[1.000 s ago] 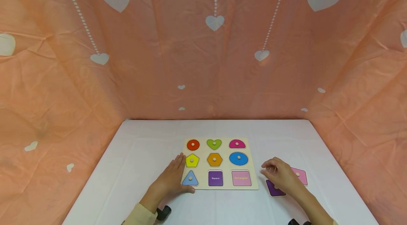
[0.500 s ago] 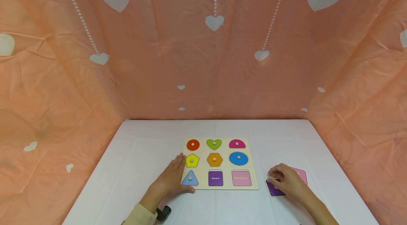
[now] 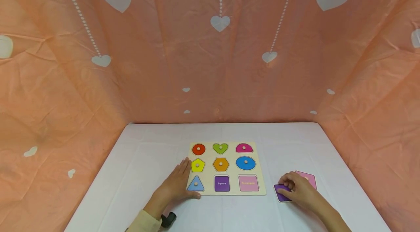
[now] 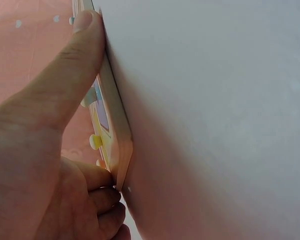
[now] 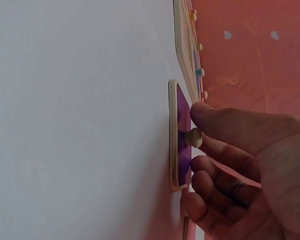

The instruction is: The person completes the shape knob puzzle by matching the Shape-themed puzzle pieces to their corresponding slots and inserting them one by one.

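A wooden shape puzzle board (image 3: 231, 192) lies on the table. My left hand (image 3: 177, 181) rests along its left edge, fingers straight, with the thumb (image 4: 85, 40) at the near edge. To the board's right lies a purple square puzzle piece (image 3: 280, 196) with a wooden knob (image 5: 194, 137). My right hand (image 3: 300, 188) is over that piece, fingers bent, thumb (image 5: 217, 120) and index finger on either side of the knob; a gap shows between thumb and knob. Partly hidden behind this hand is a pink puzzle piece (image 3: 310, 178).
Knobbed shapes sit in the board, such as a red circle (image 3: 196, 152), a blue oval (image 3: 241, 162) and a blue triangle (image 3: 195, 188). Bare recesses read "Square" (image 3: 222, 188) and "Rectangular" (image 3: 248, 188). An orange curtain with hearts (image 3: 216, 61) surrounds the white table (image 3: 157, 144).
My right hand has moved down and slightly right, from above the purple square to its knob. The left hand stays at the board's edge.
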The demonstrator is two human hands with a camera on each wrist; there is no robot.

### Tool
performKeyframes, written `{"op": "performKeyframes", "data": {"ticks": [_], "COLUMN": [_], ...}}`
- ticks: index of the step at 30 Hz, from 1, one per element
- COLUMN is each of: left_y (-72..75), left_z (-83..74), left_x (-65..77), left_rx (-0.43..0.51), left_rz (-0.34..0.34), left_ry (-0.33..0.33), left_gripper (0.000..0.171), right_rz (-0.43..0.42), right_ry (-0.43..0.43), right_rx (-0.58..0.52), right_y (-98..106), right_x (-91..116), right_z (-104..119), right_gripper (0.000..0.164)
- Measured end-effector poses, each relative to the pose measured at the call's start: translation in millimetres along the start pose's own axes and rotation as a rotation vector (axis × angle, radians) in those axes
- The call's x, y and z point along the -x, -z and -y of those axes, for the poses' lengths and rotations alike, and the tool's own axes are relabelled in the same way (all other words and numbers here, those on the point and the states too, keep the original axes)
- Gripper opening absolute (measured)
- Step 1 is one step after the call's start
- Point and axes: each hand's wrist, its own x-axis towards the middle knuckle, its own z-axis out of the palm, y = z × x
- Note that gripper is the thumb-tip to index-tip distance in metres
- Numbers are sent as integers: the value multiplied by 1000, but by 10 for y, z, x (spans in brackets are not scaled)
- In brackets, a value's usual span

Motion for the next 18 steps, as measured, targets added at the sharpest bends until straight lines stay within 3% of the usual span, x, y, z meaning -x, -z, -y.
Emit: {"op": "performKeyframes", "data": {"ticks": [18], "left_y": [17], "left_z": [-6], "left_x": [14], "left_rx": [12], "left_rz": [2], "left_ry": [0], "left_gripper": [131], "right_rz": [100], "right_ry": [186], "right_rx": [-67], "right_y": [69], "right_x": [2], "right_z": [-218], "right_gripper": [28]}}
